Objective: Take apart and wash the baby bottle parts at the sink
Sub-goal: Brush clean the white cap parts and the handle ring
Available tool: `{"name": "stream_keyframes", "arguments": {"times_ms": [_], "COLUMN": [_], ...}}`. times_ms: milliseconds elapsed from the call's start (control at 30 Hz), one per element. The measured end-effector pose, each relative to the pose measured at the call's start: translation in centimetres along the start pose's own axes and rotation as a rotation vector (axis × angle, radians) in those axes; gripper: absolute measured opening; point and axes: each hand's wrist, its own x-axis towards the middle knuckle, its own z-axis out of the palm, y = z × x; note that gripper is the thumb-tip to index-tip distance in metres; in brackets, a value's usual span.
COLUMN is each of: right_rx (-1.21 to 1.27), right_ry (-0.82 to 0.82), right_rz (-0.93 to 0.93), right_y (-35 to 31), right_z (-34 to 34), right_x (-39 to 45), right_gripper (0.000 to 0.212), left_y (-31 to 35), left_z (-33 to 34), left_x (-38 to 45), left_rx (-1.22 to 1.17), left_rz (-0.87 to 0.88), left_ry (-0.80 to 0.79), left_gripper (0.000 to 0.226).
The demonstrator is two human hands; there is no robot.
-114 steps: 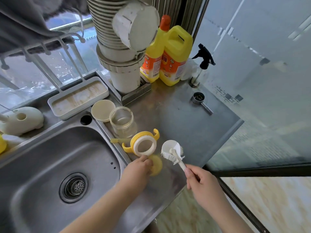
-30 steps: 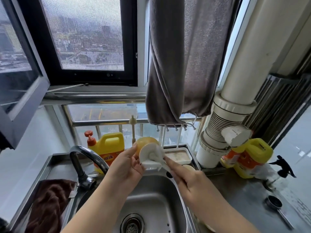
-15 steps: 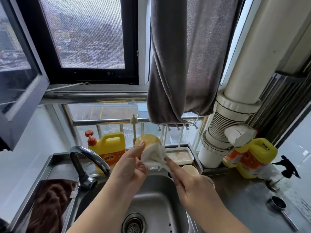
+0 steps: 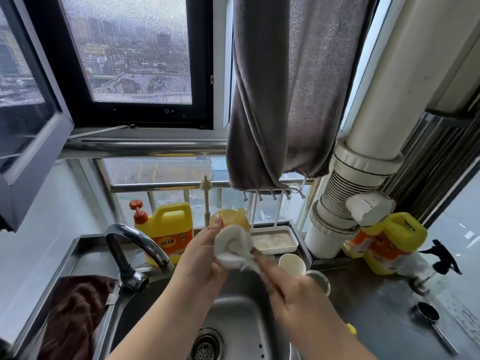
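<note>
Bottle part (image 4: 228, 216), yellow, translucent, rounded: held above the sink (image 4: 241, 315) at centre frame, in front of the window rail. Only its upper edge and one side show; the rest is covered by the brush and the fingers, so its exact form cannot be made out.

Left hand (image 4: 201, 255): fingers curled round the yellow part from the left, thumb tip up at its rim.

Brush (image 4: 233, 249), white, round-headed: pressed against the yellow part, head blurred by motion, bristles not distinguishable. Its handle runs down and right into the right hand.

Right hand (image 4: 293, 294): closed round the brush handle, smeared by motion; individual fingers hard to separate.

Glass jar (image 4: 318, 280) and pale cup (image 4: 292, 263): on the counter at the sink's right edge, just beside each other, both partly hidden behind the right hand.

Small yellow piece (image 4: 350, 329): lower right of the sink, mostly hidden by the right forearm; identity unclear.

Faucet (image 4: 135, 248): left of centre, spout arching toward the basin.

Drain strainer (image 4: 207, 345): cut off by the bottom edge.
</note>
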Motion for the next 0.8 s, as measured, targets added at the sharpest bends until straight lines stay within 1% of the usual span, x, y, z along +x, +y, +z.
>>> {"name": "stream_keyframes", "arguments": {"times_ms": [67, 133, 167, 233, 267, 333, 433, 500, 567, 633, 733, 800], "right_rx": [-0.047, -0.1, -0.117, -0.071, -0.034, -0.049, 0.05, 0.098, 0.109, 0.07, 0.079, 0.081], "right_ry": [-0.003, 0.098, 0.104, 0.051, 0.052, 0.091, 0.114, 0.065, -0.029, -0.088, -0.074, -0.149], "right_rz": [0.028, 0.029, 0.02, 0.01, 0.007, 0.034, 0.161, 0.138, 0.082, 0.085, 0.125, 0.098], "right_y": [-0.1, 0.4, 0.5, 0.4, 0.4, 0.9, 1.9, 1.4, 0.9, 1.4, 2.0, 1.2], "right_z": [0.6, 0.7, 0.7, 0.8, 0.7, 0.0, -0.9, -1.2, -1.7, -2.4, -3.0, -2.7], "right_x": [0.1, 0.7, 0.7, 0.2, 0.0, 0.0, 0.5, 0.6, 0.6, 0.9, 1.3, 1.1], "right_gripper": [0.068, 0.07, 0.065, 0.054, 0.052, 0.055, 0.04, 0.035, 0.036, 0.04, 0.043, 0.041], "left_y": [-0.2, -0.3, -0.3, -0.1, -0.1, -0.1, -0.3, -0.4, -0.3, -0.2, -0.3, -0.7], "left_z": [0.0, 0.0, 0.0, -0.1, -0.2, -0.6, -1.1, -1.5, -1.9, -2.4, -2.9, -2.9], "left_x": [0.1, 0.2, 0.1, 0.1, 0.2, 0.4, 0.7, 0.9, 1.0, 1.0, 0.9, 0.7], "left_rx": [-0.017, -0.061, -0.073, -0.061, -0.046, -0.032, 0.001, 0.06, 0.133, 0.23, 0.41, 0.533], "left_rz": [-0.013, 0.017, 0.024, 0.033, 0.041, 0.053, 0.038, 0.026, 0.029, 0.061, 0.096, 0.125], "left_ry": [0.007, -0.002, -0.008, 0.001, 0.007, 0.007, 0.01, -0.017, -0.053, -0.094, -0.192, -0.227], "left_gripper": [0.015, 0.012, 0.01, 0.005, 0.006, 0.017, 0.028, 0.028, 0.022, 0.027, 0.035, 0.038]}}
